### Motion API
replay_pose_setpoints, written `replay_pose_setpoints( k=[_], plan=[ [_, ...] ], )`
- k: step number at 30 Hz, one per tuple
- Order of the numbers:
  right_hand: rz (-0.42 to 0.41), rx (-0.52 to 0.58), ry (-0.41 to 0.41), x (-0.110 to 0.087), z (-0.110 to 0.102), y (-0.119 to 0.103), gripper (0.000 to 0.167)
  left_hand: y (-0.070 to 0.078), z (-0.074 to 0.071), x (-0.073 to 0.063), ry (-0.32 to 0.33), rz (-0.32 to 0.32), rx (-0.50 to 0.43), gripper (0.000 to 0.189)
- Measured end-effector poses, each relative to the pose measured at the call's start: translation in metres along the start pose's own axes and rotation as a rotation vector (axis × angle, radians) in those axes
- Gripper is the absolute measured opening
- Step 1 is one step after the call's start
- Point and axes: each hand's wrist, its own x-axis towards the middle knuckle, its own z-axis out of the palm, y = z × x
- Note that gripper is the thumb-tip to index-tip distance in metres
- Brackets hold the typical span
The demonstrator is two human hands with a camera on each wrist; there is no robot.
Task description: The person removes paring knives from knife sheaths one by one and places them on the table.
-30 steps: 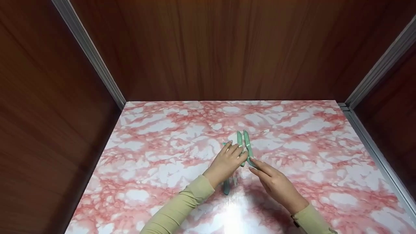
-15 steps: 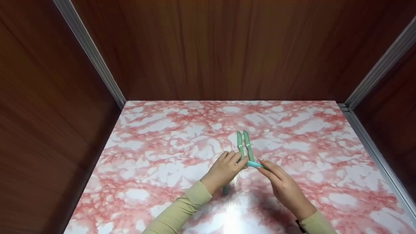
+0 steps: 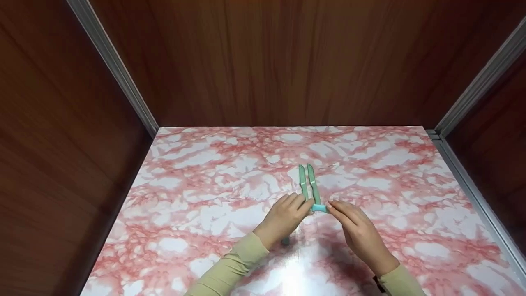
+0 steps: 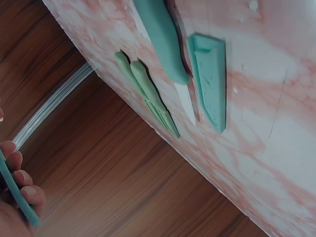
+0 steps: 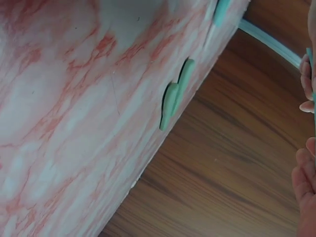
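A slim teal object (image 3: 319,208) spans the gap between both hands above the table; its kind is not clear. The left hand (image 3: 287,216) has its fingers curled round one end, and the right hand (image 3: 361,230) pinches the other end between thumb and fingers. In the left wrist view, the teal object (image 4: 19,195) passes under the curled fingers. Just beyond the hands lie two green knives (image 3: 313,183), side by side. A teal-handled knife (image 4: 163,42) with a pale blade lies on the table beside a teal sheath (image 4: 211,84); the left hand and forearm mostly hide them in the head view.
The pink-and-white marbled table (image 3: 197,185) carries these things. Dark wood panels (image 3: 263,61) rise at the back and both sides, joined by grey metal corner rails (image 3: 119,70).
Both hands have drawn back slightly toward the person and lifted the teal object from among the knives. The right hand has shifted a little right; the green knives stay put.
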Motion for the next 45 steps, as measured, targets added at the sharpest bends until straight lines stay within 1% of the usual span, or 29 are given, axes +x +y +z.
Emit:
replay_pose_setpoints(
  k=[5,8,16,20,25,30,34,40,41,45],
  plan=[
    [0.002,-0.079,-0.004,0.002,0.002,-0.001,0.042,0.007,0.0,-0.001,-0.026,-0.053,-0.021,0.028],
    [0.003,-0.121,-0.011,0.004,0.003,-0.002,0.044,0.01,-0.001,-0.001,-0.034,-0.075,-0.017,0.027],
    [0.011,-0.146,0.0,0.007,0.01,-0.009,0.044,0.019,-0.002,0.001,-0.063,-0.109,0.006,0.029],
    [0.0,-0.149,0.018,0.006,0.015,-0.011,0.041,0.023,0.0,0.003,-0.05,-0.112,0.016,0.03],
    [-0.017,-0.132,0.079,0.008,0.02,-0.011,0.036,0.026,0.001,0.004,-0.032,-0.116,0.04,0.033],
    [-0.041,-0.12,0.13,0.01,0.023,-0.011,0.031,0.028,0.001,0.005,-0.018,-0.12,0.032,0.033],
    [-0.033,-0.116,0.147,0.011,0.025,-0.012,0.029,0.029,0.001,0.005,-0.005,-0.125,0.027,0.033],
    [-0.02,-0.124,0.153,0.011,0.026,-0.013,0.029,0.03,-0.004,0.004,-0.011,-0.14,0.045,0.033],
    [-0.021,-0.125,0.154,0.012,0.027,-0.014,0.028,0.03,-0.005,0.004,0.001,-0.14,0.057,0.033],
    [-0.023,-0.127,0.161,0.013,0.027,-0.014,0.028,0.029,-0.006,0.003,0.092,-0.149,0.094,0.034]
  ],
)
